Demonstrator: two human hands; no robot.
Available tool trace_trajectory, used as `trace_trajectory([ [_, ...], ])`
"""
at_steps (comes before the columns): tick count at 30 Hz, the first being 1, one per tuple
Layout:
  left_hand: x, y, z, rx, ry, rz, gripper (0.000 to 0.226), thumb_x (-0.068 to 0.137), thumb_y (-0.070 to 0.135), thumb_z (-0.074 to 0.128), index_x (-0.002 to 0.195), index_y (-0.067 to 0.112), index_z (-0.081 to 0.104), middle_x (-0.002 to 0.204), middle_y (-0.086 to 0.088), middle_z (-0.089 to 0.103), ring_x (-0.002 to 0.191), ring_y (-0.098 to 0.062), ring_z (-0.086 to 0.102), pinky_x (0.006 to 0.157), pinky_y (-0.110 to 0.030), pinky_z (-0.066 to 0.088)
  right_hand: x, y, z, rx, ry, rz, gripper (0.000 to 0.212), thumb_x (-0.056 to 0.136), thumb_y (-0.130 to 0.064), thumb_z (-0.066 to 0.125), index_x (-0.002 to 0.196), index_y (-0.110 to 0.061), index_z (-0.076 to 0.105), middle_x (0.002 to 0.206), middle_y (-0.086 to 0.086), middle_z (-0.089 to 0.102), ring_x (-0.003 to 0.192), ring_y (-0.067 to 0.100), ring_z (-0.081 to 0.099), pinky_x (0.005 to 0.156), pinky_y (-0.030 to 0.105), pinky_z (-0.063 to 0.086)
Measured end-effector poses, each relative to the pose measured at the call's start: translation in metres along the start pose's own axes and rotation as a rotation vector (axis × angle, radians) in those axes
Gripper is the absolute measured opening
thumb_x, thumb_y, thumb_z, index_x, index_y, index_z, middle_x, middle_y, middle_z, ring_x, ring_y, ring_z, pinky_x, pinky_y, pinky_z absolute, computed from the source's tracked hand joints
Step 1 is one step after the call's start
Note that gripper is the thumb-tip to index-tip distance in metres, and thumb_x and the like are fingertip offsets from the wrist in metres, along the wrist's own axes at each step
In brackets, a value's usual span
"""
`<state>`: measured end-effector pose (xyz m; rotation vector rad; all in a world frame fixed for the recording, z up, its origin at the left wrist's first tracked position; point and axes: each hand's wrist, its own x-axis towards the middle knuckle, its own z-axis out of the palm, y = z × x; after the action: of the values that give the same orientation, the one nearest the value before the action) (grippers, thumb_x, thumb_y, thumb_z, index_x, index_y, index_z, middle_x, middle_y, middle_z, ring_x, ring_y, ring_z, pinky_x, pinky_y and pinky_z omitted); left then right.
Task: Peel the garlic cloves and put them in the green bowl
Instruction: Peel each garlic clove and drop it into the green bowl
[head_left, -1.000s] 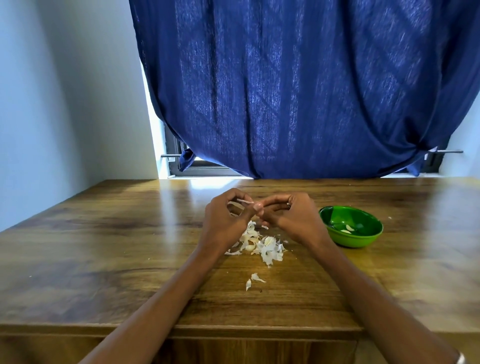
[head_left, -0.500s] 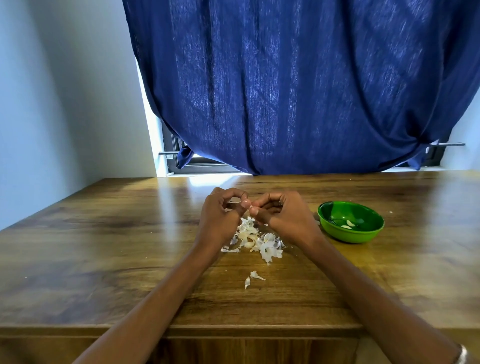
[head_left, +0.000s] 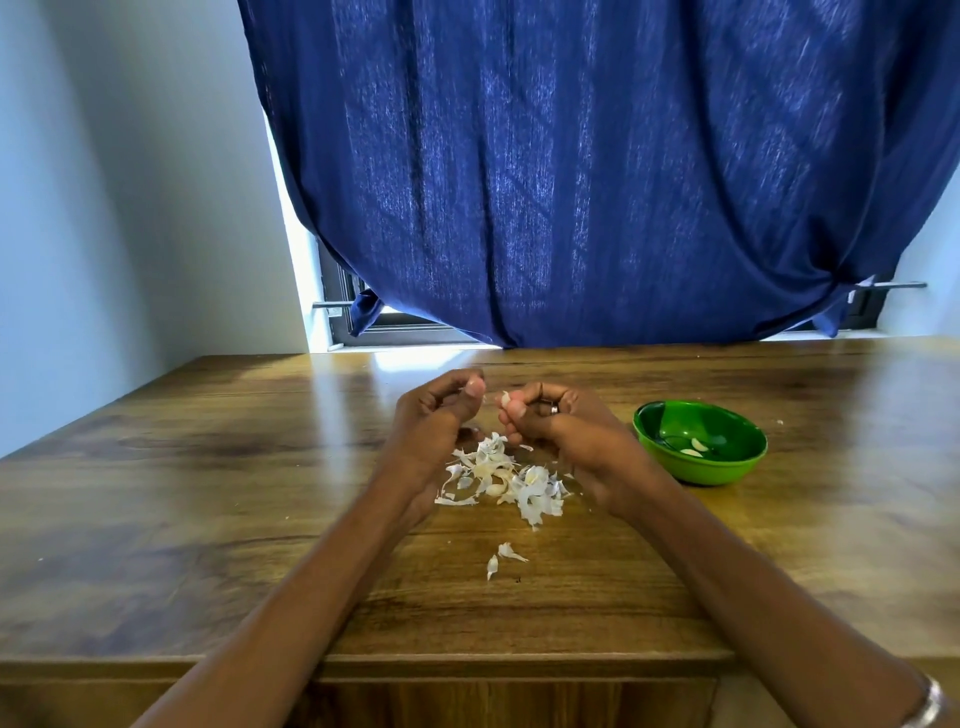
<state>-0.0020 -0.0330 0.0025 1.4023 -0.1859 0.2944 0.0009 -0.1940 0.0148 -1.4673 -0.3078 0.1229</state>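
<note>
My right hand (head_left: 561, 426) pinches a small garlic clove (head_left: 506, 400) between thumb and fingers, above a heap of white garlic skins (head_left: 506, 478). A short gap to its left, my left hand (head_left: 436, 415) has its fingers curled, thumb against forefinger; what it pinches, if anything, is too small to see. One unpeeled clove (head_left: 496, 488) lies in the heap. The green bowl (head_left: 727, 470) sits right of my right hand with two peeled cloves (head_left: 695, 448) inside.
Two loose skin pieces (head_left: 504, 558) lie nearer me on the wooden table (head_left: 208, 493). A blue curtain (head_left: 597, 171) hangs over the window behind the table's far edge. A pale wall runs along the left.
My hands, joined at the fingertips before, have drawn apart a little. The clove stays with my right hand.
</note>
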Motion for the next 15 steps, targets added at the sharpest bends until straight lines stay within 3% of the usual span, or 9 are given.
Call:
trace_trajectory([
  [2, -0.0001, 0.0014, -0.0002, 0.067, 0.039, 0.042, 0.010, 0.090, 0.020, 0.071, 0.097, 0.015, 0.077, 0.079, 0.011, 0.074, 0.067, -0.006, 0.065, 0.065, -0.029, 0.055, 0.0009, -0.0004, -0.0013, 0.048, 0.013, 0.008, 0.024, 0.071, -0.016, 0.074, 0.093, -0.009, 0.072, 0.085, 0.006, 0.076, 0.085, 0.019, 0.069, 0.089, 0.038, 0.058],
  [4, -0.0027, 0.0013, 0.0008, 0.155, 0.048, 0.086, 0.006, 0.090, 0.017, 0.073, 0.091, 0.018, 0.078, 0.083, 0.009, 0.077, 0.066, -0.008, 0.068, 0.066, -0.028, 0.058, 0.0017, 0.0001, -0.0023, 0.053, 0.035, 0.007, 0.017, 0.079, -0.010, 0.073, 0.095, -0.008, 0.072, 0.084, 0.007, 0.076, 0.084, 0.019, 0.070, 0.087, 0.036, 0.059],
  [7, -0.0028, -0.0034, -0.0032, 0.251, 0.097, 0.154, 0.020, 0.089, 0.007, 0.074, 0.092, 0.025, 0.081, 0.091, 0.008, 0.079, 0.077, -0.014, 0.073, 0.069, -0.030, 0.060, 0.0009, -0.0008, -0.0028, 0.029, 0.075, -0.003, 0.015, 0.086, -0.004, 0.070, 0.101, -0.004, 0.071, 0.086, 0.007, 0.077, 0.080, 0.015, 0.072, 0.079, 0.027, 0.060],
  [10, -0.0025, -0.0061, -0.0058, 0.326, 0.106, 0.247, 0.022, 0.086, 0.007, 0.079, 0.098, 0.026, 0.080, 0.092, 0.007, 0.079, 0.084, -0.008, 0.075, 0.069, -0.025, 0.059, -0.0001, -0.0017, -0.0047, 0.006, 0.088, -0.020, 0.019, 0.085, -0.006, 0.070, 0.105, -0.004, 0.072, 0.091, 0.009, 0.077, 0.082, 0.015, 0.072, 0.079, 0.026, 0.061],
  [15, -0.0016, -0.0077, -0.0002, 0.551, 0.103, 0.434, 0.021, 0.102, 0.014, 0.060, 0.108, 0.020, 0.079, 0.087, 0.009, 0.078, 0.077, 0.000, 0.074, 0.070, -0.022, 0.060, -0.0015, -0.0026, -0.0033, -0.005, 0.085, -0.033, 0.013, 0.091, -0.011, 0.066, 0.099, -0.008, 0.076, 0.089, 0.007, 0.078, 0.077, 0.011, 0.070, 0.072, 0.020, 0.059],
])
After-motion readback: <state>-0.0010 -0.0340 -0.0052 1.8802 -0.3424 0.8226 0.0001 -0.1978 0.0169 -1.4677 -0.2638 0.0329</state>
